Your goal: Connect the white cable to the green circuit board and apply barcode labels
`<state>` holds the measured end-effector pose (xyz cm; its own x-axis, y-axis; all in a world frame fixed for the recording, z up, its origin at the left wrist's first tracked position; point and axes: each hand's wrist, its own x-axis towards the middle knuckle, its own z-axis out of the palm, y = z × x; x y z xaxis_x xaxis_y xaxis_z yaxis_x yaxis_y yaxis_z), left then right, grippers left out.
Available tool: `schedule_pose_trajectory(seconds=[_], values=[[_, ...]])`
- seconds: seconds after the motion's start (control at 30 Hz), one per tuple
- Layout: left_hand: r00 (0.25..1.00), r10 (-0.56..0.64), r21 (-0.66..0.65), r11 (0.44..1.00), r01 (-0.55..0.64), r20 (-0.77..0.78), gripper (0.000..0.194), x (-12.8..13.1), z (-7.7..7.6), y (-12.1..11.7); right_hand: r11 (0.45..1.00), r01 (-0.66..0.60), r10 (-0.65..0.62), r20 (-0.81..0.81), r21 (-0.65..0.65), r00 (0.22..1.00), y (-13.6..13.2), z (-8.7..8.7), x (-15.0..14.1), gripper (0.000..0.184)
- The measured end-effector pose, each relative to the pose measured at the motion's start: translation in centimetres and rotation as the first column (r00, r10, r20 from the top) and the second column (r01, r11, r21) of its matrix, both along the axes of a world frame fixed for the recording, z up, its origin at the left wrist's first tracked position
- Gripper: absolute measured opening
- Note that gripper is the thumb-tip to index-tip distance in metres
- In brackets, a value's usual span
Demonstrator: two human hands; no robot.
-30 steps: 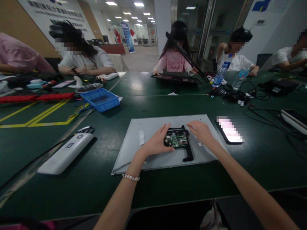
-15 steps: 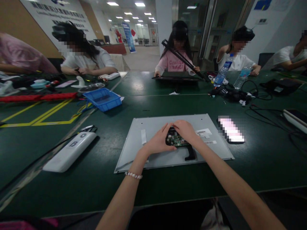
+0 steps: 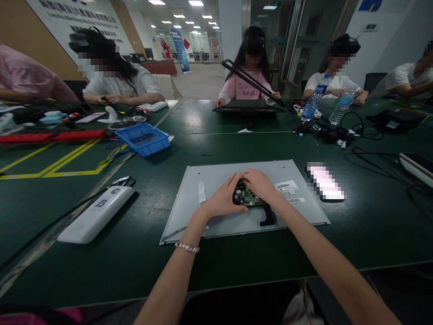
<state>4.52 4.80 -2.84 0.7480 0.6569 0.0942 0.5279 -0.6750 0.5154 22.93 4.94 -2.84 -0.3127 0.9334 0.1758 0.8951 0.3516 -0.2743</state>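
The circuit board (image 3: 248, 199) lies on the grey panel (image 3: 189, 214), which rests flat on the table (image 3: 237, 262). Clock directions run from the board, 12 pointing away from the wearer.

The left hand (image 3: 219, 198) is at 9 o'clock, its thumb and fingers spread wide around the board's near and far sides. The right hand (image 3: 260, 185) reaches over from 2 o'clock, its fingers bunched narrowly at the board's far edge, close to the left fingertips; whether they pinch anything is hidden. A beaded bracelet (image 3: 187, 247) circles the left wrist.

A black bracket (image 3: 268, 217) sticks out at 5 o'clock. On the panel, a white strip (image 3: 202, 192) lies at 9 and paper labels (image 3: 287, 187) at 3.

Beyond the panel, a phone (image 3: 326, 184) lies at 3 o'clock, a white power bank (image 3: 96, 215) at 9 and a blue basket (image 3: 144, 139) at 10. Two bottles (image 3: 315, 99) stand tilted in view at 1 o'clock. At 12, a person in pink (image 3: 248, 85) holds a black frame (image 3: 253, 82) above a dark screen (image 3: 248, 107).
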Motion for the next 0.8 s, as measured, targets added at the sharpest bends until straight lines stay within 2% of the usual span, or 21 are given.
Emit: schedule_pose_trajectory(seconds=[0.13,0.3,0.47,0.6,0.7,0.8], values=[[1.000,0.007,0.005,1.000,-0.007,-0.004,0.106,0.0,0.1,-0.1,1.000,-0.025,0.025,-0.013,0.012,1.000,-0.1,0.0,0.1,0.028],[1.000,-0.001,0.008,1.000,0.001,-0.006,0.109,0.0,0.1,-0.1,1.000,0.011,-0.010,-0.029,0.019,1.000,-0.4,0.0,0.1,0.029],[1.000,0.006,0.020,1.000,-0.005,-0.010,0.111,0.1,-0.2,0.0,0.999,0.011,-0.008,-0.066,0.049,0.998,-0.8,0.9,0.8,0.034],[0.999,0.025,0.020,0.999,-0.025,-0.031,0.113,0.0,-0.1,-0.1,0.999,0.030,-0.028,-0.094,0.022,0.995,-1.5,1.9,3.6,0.037],[0.996,0.051,0.037,0.998,-0.049,-0.069,0.112,0.1,0.5,-0.4,0.996,0.058,-0.063,-0.082,-0.069,0.995,-2.5,2.1,7.1,0.034],[0.994,0.049,0.097,0.994,-0.040,-0.093,0.108,0.3,1.3,-1.0,0.977,0.164,-0.174,-0.071,-0.133,0.982,-3.8,1.6,10.6,0.032]])
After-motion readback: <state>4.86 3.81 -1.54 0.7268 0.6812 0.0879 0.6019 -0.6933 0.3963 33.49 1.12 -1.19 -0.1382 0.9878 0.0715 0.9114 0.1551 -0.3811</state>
